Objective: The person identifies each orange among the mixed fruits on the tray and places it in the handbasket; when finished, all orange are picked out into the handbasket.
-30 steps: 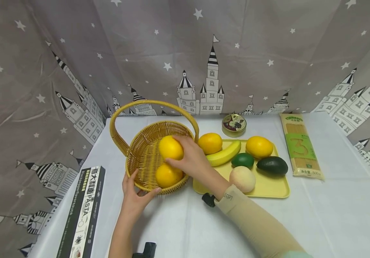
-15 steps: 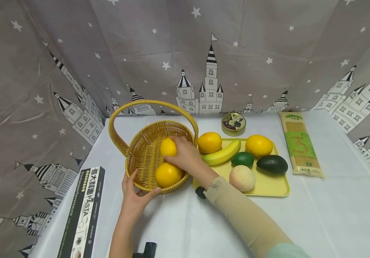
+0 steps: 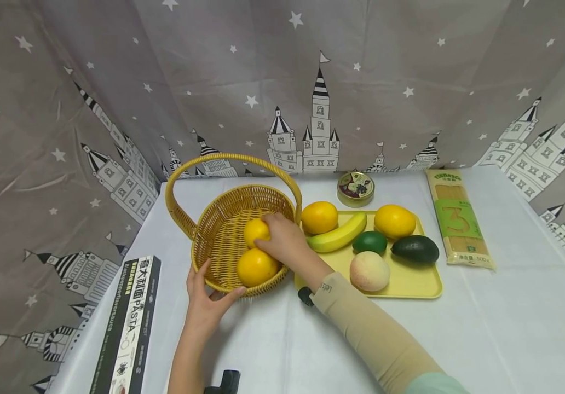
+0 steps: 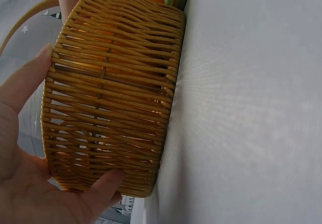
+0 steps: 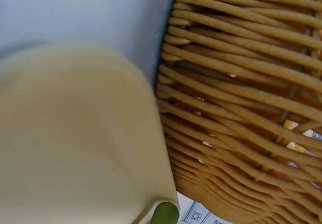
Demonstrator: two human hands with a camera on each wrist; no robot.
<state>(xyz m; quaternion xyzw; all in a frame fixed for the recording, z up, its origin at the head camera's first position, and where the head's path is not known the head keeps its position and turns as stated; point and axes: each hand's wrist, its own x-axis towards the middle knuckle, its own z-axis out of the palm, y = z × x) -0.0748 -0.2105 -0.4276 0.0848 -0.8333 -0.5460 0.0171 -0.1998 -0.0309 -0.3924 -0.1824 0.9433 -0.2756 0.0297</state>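
A woven wicker basket (image 3: 220, 235) with a tall arched handle stands on the white cloth. My left hand (image 3: 208, 309) holds its near left side, thumb and fingers spread around the curved wall. In the left wrist view the thumb (image 4: 30, 83) lies at the rim, with a fingertip lower on the weave. My right hand (image 3: 287, 238) reaches over the right rim and grips a yellow-orange orange (image 3: 254, 232) inside. A second orange (image 3: 257, 267) rests in front of it. The right wrist view shows mostly sleeve (image 5: 85, 133) and basket wall (image 5: 241, 83), hiding the hand.
A yellow tray (image 3: 410, 287) right of the basket bears two lemon-shaped fruits, a banana (image 3: 339, 234), a small green fruit (image 3: 370, 242), an avocado (image 3: 415, 250) and a peach (image 3: 370, 271). A round tin (image 3: 356, 189), a pasta packet (image 3: 460, 219) and a pasta box (image 3: 125, 328) lie around.
My right hand has lowered the orange deeper into the basket behind the other one, then stayed nearly still. The left hand keeps its place on the basket.
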